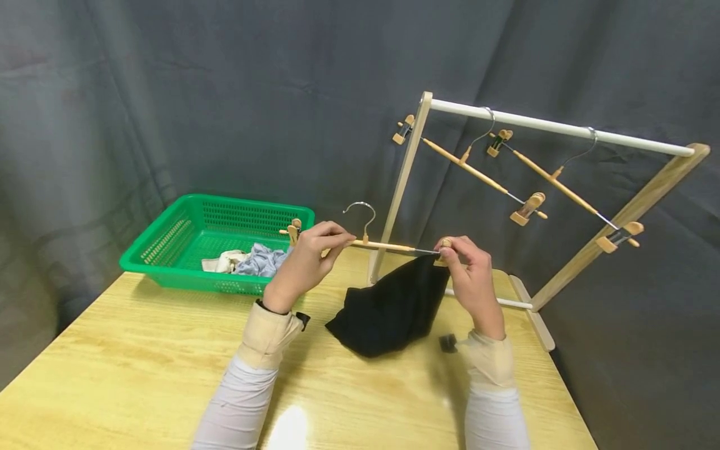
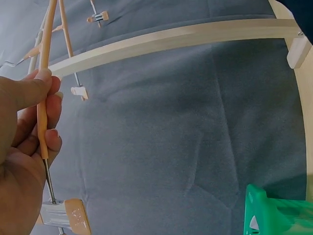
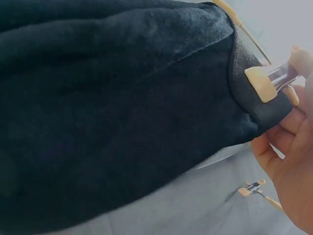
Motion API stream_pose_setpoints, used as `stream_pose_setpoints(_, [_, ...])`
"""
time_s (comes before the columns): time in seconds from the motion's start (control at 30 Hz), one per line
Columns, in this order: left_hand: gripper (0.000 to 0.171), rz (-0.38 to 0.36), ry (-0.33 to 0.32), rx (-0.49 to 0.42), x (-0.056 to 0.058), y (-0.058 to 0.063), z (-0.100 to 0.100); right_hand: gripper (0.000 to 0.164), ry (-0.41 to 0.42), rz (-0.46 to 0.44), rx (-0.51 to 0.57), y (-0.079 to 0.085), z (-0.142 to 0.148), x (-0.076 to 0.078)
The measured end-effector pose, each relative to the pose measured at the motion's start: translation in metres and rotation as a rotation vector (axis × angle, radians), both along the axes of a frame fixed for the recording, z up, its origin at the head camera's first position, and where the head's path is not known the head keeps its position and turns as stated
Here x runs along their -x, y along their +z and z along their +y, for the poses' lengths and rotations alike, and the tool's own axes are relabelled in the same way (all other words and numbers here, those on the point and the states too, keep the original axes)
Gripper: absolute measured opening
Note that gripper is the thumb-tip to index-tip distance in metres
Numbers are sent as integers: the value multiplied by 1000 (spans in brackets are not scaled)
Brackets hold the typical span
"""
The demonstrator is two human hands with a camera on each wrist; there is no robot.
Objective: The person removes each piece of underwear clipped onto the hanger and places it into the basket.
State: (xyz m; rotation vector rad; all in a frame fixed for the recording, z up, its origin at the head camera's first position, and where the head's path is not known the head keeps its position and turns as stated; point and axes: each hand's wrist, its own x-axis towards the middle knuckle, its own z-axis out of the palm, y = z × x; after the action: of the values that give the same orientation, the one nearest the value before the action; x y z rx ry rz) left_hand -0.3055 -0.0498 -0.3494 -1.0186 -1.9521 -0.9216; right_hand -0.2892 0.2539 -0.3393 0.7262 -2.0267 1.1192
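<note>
A clip hanger (image 1: 389, 245) with a wooden bar and metal hook is held level above the table. My left hand (image 1: 308, 256) pinches its bar left of the hook; the left-end clip (image 2: 63, 215) shows with no cloth in it in the left wrist view. At the other end my right hand (image 1: 474, 275) grips the right clip (image 3: 264, 84) between thumb and fingers. That clip sits on the edge of a black cloth garment (image 1: 394, 309), which hangs down to the tabletop. In the right wrist view, fingers reach behind the garment's corner.
A green basket (image 1: 169, 269) with light blue cloth (image 1: 261, 259) and cream cloth (image 1: 229, 261) stands at the left. Right of my hands is a wooden rack (image 1: 402, 181) with a white rail (image 1: 540, 124), carrying two clip hangers (image 1: 467, 164). Dark curtain hangs behind.
</note>
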Motion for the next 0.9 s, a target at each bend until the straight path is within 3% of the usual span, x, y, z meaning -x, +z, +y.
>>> stream_pose_setpoints(0.33, [16,6,-15,-1,0,2,3,14,-20,33,-6,5,3,-4])
stream_pose_setpoints(0.63, [16,7,-21,5,-1,1,5,15,15,71,9,22,-9,-27])
stream_pose_setpoints(0.77, [17,7,-21,-1,-1,2,5,14,14,11,-6,28,-11,-31])
stream_pose_setpoints(0.9, [16,2,-19,14,-2,1,4,14,-17,-65,-51,22,-6,-27])
